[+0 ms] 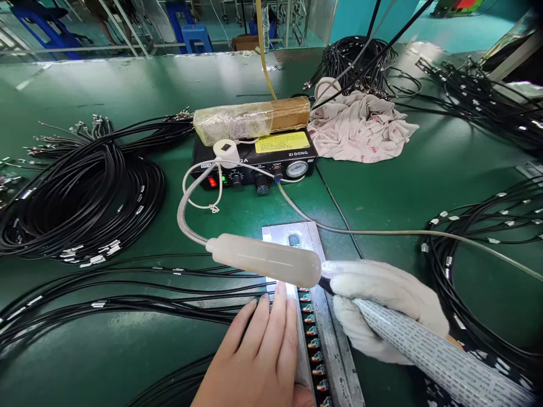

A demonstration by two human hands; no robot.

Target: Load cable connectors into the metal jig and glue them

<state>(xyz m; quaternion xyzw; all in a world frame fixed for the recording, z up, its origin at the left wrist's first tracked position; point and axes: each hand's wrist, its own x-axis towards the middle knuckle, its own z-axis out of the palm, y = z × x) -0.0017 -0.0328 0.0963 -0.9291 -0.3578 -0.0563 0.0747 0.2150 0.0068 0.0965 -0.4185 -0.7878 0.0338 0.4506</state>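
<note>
My left hand [261,353], bare, lies flat with fingers stretched out on a metal fixture bar [335,362] that holds a row of small connector ends [313,343]. My right hand [382,308], in a white glove, is closed around a taped dispensing syringe [428,353] whose tip points at the top of that row. A frosted lamp head [265,260] on a flexible metal neck glows right above the fingers of my left hand. Black cables [139,302] run from the left into the fixture under my left hand.
A black dispenser control box [254,164] with knobs and a gauge sits behind, a wrapped block on top. A crumpled cloth [360,127] lies to its right. Coils of black cable [80,198] lie left, right [479,265] and at the back [356,62]. A clear hose [403,233] crosses rightward.
</note>
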